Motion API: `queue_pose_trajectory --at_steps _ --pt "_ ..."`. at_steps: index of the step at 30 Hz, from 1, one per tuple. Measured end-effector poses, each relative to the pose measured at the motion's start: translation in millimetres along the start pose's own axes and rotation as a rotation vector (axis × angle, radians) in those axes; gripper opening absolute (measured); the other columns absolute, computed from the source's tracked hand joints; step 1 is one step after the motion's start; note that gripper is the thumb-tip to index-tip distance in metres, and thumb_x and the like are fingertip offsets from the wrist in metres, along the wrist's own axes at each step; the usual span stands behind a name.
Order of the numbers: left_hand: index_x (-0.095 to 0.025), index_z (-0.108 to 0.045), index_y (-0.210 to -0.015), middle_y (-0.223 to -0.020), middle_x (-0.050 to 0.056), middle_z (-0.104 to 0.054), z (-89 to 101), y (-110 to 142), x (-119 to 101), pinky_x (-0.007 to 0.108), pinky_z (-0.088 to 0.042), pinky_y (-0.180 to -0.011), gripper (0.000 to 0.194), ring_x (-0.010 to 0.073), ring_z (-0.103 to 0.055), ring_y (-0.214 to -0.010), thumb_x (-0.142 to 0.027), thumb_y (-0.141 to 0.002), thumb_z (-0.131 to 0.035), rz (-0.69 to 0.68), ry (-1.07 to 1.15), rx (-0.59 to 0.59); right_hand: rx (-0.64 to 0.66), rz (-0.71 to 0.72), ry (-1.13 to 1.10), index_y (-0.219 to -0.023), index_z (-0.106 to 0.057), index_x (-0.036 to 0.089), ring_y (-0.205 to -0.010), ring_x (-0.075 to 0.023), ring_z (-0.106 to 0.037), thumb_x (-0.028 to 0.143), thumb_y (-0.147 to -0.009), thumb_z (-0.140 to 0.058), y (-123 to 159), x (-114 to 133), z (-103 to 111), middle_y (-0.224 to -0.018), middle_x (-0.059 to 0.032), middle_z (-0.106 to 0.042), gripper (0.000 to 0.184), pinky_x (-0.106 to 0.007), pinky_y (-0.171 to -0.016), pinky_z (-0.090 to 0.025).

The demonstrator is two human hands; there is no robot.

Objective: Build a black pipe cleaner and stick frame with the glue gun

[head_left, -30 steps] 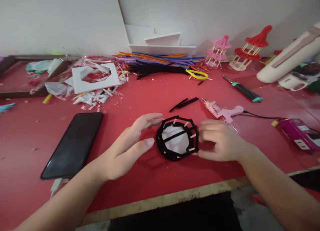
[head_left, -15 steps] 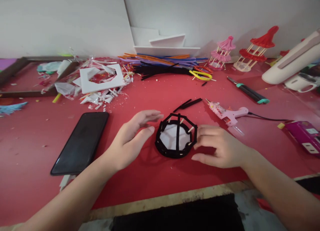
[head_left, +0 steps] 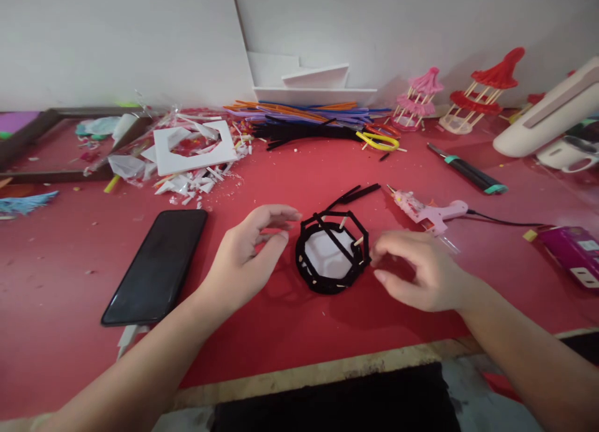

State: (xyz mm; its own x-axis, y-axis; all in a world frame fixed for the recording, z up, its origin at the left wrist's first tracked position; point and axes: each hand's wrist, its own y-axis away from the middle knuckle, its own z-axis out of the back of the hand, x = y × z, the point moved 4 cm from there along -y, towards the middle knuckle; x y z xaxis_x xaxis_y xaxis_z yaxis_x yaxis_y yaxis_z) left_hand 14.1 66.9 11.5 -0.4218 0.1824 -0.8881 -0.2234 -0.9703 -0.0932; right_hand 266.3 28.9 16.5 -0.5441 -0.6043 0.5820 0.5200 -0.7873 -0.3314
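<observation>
An eight-sided frame of black pipe cleaners (head_left: 367, 235) stands on the red table between my hands. Short wooden sticks (head_left: 343, 222) hold its upper ring above a black-rimmed base with a white floor (head_left: 327, 254), and one black strip (head_left: 334, 235) crosses the top slantwise. At its left is my left hand (head_left: 255, 251), open, thumb and fingers apart and the fingertips close to the ring. On the opposite side my right hand (head_left: 416, 270) is curved and open, with its fingertips beside the ring's right corner; whether they touch it I cannot tell.
Loose black pieces (head_left: 358, 193) lie behind the frame. A pink glue gun (head_left: 430, 213) and a black-green cutter (head_left: 472, 173) are to the right; a phone (head_left: 156, 266) is left. Behind are pipe cleaners (head_left: 304, 117), white scraps (head_left: 201, 182), and pink (head_left: 416, 101) and red (head_left: 484, 92) models.
The black frame has turned counterclockwise, its cross strip swinging through upright to slant from upper left to lower right. My right hand has drawn slightly back from it. The view has shifted a little left.
</observation>
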Motion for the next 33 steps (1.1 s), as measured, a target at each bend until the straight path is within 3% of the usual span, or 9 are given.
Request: queue_pose_trajectory --at_steps 3,8,14,17,20,25,28,30,33 --pt "-0.021 -0.067 -0.114 -0.110 0.006 -0.077 -0.8 1.2 -0.4 0.033 -0.058 -0.094 0.027 0.0209 -0.072 -0.106 -0.028 -0.091 -0.056 0.034 -0.012 0.040 0.015 0.014 0.054 -0.079 -0.053 0.020 -0.059 -0.0097 -0.055 0.024 -0.087 -0.065 -2.1 0.0 -3.2 -0.068 0.0019 -0.061 0.014 -0.021 -0.052 -0.042" --pt "-0.022 -0.070 -0.109 -0.089 0.003 -0.079 2.4 2.6 0.6 0.033 -0.061 -0.080 0.026 0.0220 -0.076 -0.087 -0.031 -0.091 -0.053 0.127 -0.040 -0.060 -0.055 -0.088 0.091 -0.085 -0.060 0.020 -0.056 -0.0099 -0.060 0.025 -0.095 -0.057 -2.7 -8.2 -4.7 -0.071 -0.0005 -0.069 0.012 -0.021 -0.051 -0.046" --pt "-0.022 -0.070 -0.099 -0.068 -0.002 -0.073 2.2 1.6 0.0 0.028 -0.059 -0.064 0.021 0.0168 -0.073 -0.065 -0.025 -0.087 -0.053 0.152 -0.046 -0.062 -0.112 -0.165 0.017 -0.113 -0.064 0.020 -0.087 -0.0178 -0.076 0.026 -0.096 -0.056 1.8 -16.0 -6.9 -0.100 -0.0075 -0.078 0.019 -0.027 -0.071 -0.062" --pt "-0.021 -0.069 -0.094 -0.064 -0.003 -0.071 0.9 1.9 -2.1 0.025 -0.057 -0.055 0.019 0.0151 -0.070 -0.057 -0.023 -0.086 -0.052 0.163 -0.044 -0.039 -0.142 -0.183 -0.010 -0.126 -0.057 0.022 -0.098 -0.0191 -0.074 0.023 -0.095 -0.058 3.4 -17.3 -5.1 -0.111 -0.0079 -0.075 0.032 -0.035 -0.085 -0.062" --pt "-0.021 -0.068 -0.093 -0.062 -0.003 -0.069 0.3 3.7 -2.9 0.024 -0.055 -0.051 0.019 0.0142 -0.067 -0.053 -0.026 -0.088 -0.051 0.142 -0.064 -0.027 -0.208 -0.075 -0.032 -0.122 -0.059 0.022 -0.100 -0.0211 -0.069 0.015 -0.089 -0.061 3.1 -9.4 2.1 -0.109 -0.0083 -0.072 0.033 -0.040 -0.088 -0.059" --pt "-0.022 -0.066 -0.095 -0.082 0.001 -0.067 6.0 8.5 -16.3 0.028 -0.054 -0.067 0.013 0.0148 -0.065 -0.072 -0.019 -0.090 -0.054 -0.212 -0.278 -0.162 -0.256 0.217 -0.071 -0.103 -0.064 0.021 -0.086 -0.0200 -0.064 0.003 -0.082 -0.060 -1.6 11.3 8.6 -0.089 -0.0053 -0.068 0.028 -0.040 -0.078 -0.057" --pt "-0.023 -0.065 -0.098 -0.094 0.004 -0.064 6.4 12.7 -29.3 0.034 -0.053 -0.079 0.016 0.0177 -0.062 -0.086 -0.014 -0.088 -0.057 -0.479 -0.359 -0.181 -0.260 0.232 0.000 -0.100 -0.066 0.023 -0.085 -0.0202 -0.065 0.003 -0.081 -0.062 -2.5 8.3 12.1 -0.088 -0.0046 -0.069 0.028 -0.040 -0.078 -0.057" --pt "-0.024 -0.066 -0.102 -0.099 0.004 -0.065 6.2 13.7 -36.1 0.036 -0.052 -0.082 0.020 0.0191 -0.063 -0.089 -0.013 -0.088 -0.058 -0.557 -0.385 -0.147 -0.335 0.082 0.090 -0.098 -0.066 0.024 -0.087 -0.0210 -0.067 0.007 -0.082 -0.062 0.7 -7.8 24.3 -0.091 -0.0043 -0.070 0.024 -0.040 -0.082 -0.056" --pt "-0.025 -0.067 -0.103 -0.103 0.004 -0.066 8.1 12.4 -47.0 0.036 -0.051 -0.087 0.020 0.0203 -0.064 -0.094 -0.014 -0.089 -0.059 -0.584 -0.404 -0.080 -0.462 -0.309 0.222 -0.111 -0.062 0.024 -0.094 -0.0232 -0.070 0.011 -0.085 -0.059 15.6 -48.3 57.3 -0.105 -0.0084 -0.072 0.029 -0.040 -0.084 -0.056"
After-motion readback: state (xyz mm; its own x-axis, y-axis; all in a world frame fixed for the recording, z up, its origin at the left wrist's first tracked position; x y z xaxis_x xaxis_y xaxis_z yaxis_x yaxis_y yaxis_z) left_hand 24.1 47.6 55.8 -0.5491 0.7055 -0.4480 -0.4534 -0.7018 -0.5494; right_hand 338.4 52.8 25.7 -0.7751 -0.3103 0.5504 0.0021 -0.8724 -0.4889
